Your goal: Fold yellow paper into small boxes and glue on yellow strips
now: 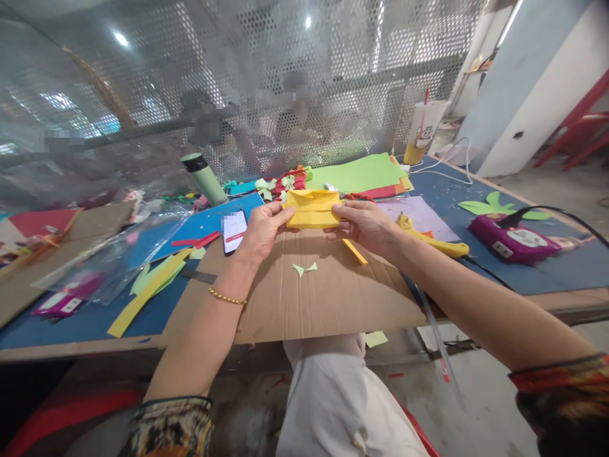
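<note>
Between my two hands is a folded yellow paper piece [313, 211], shaped like a small flat pouch with a slit along its upper edge. My left hand [267, 230] pinches its left end between thumb and fingers. At the right end, my right hand [364, 222] grips it the same way. The paper is raised over a brown cardboard sheet [304, 298]. Two small pale green paper scraps [304, 269] lie on the cardboard below it. A narrow yellow strip [354, 252] rests under my right hand.
A phone [234, 231] lies left of my left hand. Rightward are a yellow glue gun [435, 242] and a purple power socket [511, 240]. Behind stand a green bottle [205, 179], green paper sheets [356, 172] and a drink cup [422, 133], before a perforated metal screen [266, 82].
</note>
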`<state>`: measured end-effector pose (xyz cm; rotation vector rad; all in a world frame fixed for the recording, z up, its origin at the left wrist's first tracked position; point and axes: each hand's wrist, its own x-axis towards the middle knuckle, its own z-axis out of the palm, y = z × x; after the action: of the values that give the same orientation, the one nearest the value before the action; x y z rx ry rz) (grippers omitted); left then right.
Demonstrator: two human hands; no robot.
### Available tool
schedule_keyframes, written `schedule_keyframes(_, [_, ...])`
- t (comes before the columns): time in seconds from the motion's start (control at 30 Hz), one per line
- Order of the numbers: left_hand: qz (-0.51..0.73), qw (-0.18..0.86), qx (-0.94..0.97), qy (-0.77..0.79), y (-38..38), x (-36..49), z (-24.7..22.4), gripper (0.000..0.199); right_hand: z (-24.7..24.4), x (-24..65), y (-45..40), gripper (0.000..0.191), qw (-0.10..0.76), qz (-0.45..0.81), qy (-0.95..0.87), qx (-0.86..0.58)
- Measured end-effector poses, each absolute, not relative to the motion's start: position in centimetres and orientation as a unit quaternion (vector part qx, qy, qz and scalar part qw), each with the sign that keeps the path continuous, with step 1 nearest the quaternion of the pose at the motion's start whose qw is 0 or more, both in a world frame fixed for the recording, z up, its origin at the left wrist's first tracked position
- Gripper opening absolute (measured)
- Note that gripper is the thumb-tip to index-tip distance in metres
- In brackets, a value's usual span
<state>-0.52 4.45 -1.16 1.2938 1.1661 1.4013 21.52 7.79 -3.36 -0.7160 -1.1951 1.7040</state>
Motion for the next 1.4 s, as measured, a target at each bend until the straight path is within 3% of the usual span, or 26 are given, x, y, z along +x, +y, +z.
schedule_keyframes(0.37, [0.586, 0.407, 0.516, 0.474, 4.4, -0.4, -1.3, 0.026, -3.5, 20.6, 7.3, 0.03, 0.474, 0.658, -0.488, -0.324])
schedule_keyframes(0.57, [0.568, 0.392, 0.542, 0.48, 4.5, -0.4, -1.3, 0.023, -3.3, 21.1, 7.3, 0.01, 0.434, 0.677, -0.503, -0.316])
schedule_keyframes(0.77, [0.521, 0.43, 0.575, 0.462, 4.0, 0.1, -1.2, 0.036, -3.6, 21.2, 7.7, 0.028, 0.453, 0.672, -0.487, -0.326])
schedule_keyframes(1.03, [0.497, 0.419, 0.603, 0.462, 4.0, -0.1, -1.3, 0.042, -3.8, 21.4, 7.8, 0.018, 0.478, 0.647, -0.495, -0.33])
schedule_keyframes(1.4, [0.525, 0.42, 0.553, 0.492, 4.6, 0.5, -2.0, 0.015, -5.0, 22.1, 8.7, 0.03, 0.46, 0.627, -0.542, -0.318])
